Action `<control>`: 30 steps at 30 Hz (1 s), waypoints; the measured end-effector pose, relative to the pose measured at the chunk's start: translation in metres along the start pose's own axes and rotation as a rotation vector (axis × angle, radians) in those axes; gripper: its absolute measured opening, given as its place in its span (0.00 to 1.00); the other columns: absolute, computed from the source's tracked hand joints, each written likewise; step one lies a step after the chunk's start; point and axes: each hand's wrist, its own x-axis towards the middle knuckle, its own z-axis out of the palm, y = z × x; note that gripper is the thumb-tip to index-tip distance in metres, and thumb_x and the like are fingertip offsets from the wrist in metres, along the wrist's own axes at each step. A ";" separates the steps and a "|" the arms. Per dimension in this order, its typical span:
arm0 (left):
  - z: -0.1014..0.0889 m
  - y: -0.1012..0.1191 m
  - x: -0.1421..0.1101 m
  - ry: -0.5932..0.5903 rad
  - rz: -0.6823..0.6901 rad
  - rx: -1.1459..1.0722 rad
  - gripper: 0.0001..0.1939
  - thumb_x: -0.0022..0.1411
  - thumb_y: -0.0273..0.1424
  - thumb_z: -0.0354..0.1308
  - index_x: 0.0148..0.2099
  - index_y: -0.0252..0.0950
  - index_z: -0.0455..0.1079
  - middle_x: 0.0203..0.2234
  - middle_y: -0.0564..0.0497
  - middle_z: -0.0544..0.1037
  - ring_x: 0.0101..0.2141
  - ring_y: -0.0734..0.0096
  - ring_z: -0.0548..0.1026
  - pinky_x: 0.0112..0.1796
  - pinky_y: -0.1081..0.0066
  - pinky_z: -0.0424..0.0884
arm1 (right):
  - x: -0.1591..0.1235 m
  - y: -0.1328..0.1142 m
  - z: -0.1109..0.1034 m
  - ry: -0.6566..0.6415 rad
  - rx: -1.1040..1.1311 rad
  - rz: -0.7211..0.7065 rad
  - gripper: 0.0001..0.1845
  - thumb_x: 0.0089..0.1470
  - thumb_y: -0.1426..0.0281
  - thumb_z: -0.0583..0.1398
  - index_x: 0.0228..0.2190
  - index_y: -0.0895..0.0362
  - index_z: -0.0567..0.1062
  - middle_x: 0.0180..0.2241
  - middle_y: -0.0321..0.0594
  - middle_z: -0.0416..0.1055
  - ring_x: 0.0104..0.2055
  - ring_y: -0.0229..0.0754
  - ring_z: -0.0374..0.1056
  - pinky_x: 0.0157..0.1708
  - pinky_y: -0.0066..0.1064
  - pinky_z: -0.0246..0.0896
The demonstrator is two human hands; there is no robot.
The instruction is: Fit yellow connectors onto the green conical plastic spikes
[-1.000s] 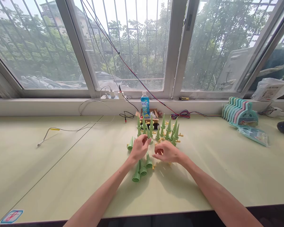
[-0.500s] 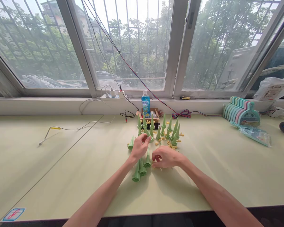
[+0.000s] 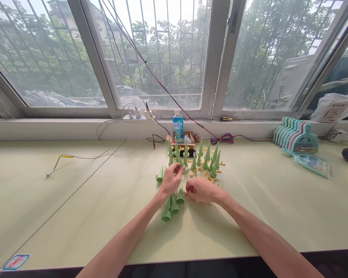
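My left hand (image 3: 172, 178) is closed on a green plastic cone (image 3: 179, 160), which leans with its tip up and to the left. Low over the table, my right hand (image 3: 201, 190) has its fingers curled and thumb drawn in; whatever is between the fingertips is too small to make out. Thin yellow pieces lie under and around that hand. Several hollow green cones (image 3: 166, 212) lie just below my left hand, open ends toward me. Beyond my hands, several green cones (image 3: 216, 164) with yellow pegs stand upright in a group.
A blue-labelled bottle (image 3: 178, 127) and a small cardboard box (image 3: 188, 146) stand behind the cones. A dark phone-like slab lies before the box. On the right are pastel hangers (image 3: 297, 137) and a plastic packet (image 3: 309, 164). A grey cable (image 3: 87, 156) runs across the left side.
My right hand has shifted very slightly up, and its fingers have drawn closer together. My left hand and its cone keep their place. The whole view has tilted a little.
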 end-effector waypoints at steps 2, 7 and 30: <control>0.000 0.000 0.000 0.001 0.001 0.010 0.15 0.63 0.42 0.52 0.34 0.35 0.67 0.27 0.50 0.72 0.30 0.69 0.70 0.33 0.70 0.66 | 0.001 -0.001 0.001 0.022 -0.008 0.006 0.02 0.49 0.75 0.61 0.26 0.56 0.73 0.23 0.35 0.72 0.24 0.36 0.61 0.23 0.26 0.50; 0.000 0.001 0.000 0.009 0.005 0.039 0.14 0.63 0.41 0.52 0.33 0.35 0.66 0.26 0.51 0.70 0.29 0.69 0.68 0.32 0.69 0.65 | 0.001 0.000 0.003 0.067 -0.004 -0.043 0.07 0.50 0.80 0.58 0.26 0.57 0.72 0.26 0.37 0.71 0.26 0.36 0.62 0.26 0.26 0.51; 0.001 0.011 -0.004 -0.062 0.078 0.064 0.13 0.64 0.41 0.51 0.34 0.36 0.62 0.30 0.52 0.68 0.24 0.76 0.66 0.24 0.75 0.62 | 0.017 0.010 -0.014 0.474 0.184 0.153 0.09 0.60 0.69 0.52 0.31 0.56 0.69 0.17 0.30 0.62 0.19 0.36 0.56 0.23 0.26 0.52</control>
